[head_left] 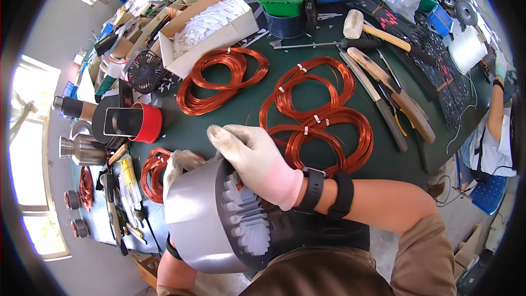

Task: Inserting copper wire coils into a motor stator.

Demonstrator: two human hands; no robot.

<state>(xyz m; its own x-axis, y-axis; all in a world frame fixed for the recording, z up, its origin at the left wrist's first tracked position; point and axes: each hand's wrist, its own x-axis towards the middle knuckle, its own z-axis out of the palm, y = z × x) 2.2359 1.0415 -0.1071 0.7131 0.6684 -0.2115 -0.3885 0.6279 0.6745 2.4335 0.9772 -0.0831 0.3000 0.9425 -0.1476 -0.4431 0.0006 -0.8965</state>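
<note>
A grey metal motor stator (194,219), a broad cylinder with white insulation strips (249,222) standing out of its slots, is tilted against my body at the table's near edge. My left hand (183,164), in a white glove, holds the stator from its far left side; the metal hides part of its fingers. Over the top rim lies my right hand (255,159), gloved in white with a pink cuff, gripping the stator there. One digit points left and the other fingers are partly hidden. Beyond it lie bundled copper wire coils (353,137), tied with white bands.
More copper coils (219,82) lie farther back and left. A carton (208,27) holds white strips. A mallet (355,24), a screwdriver (307,45) and wooden-handled tools (378,77) lie right. Left stand a red cylindrical container (148,123) and a small fan (145,71). Another person's arm (496,104) shows far right.
</note>
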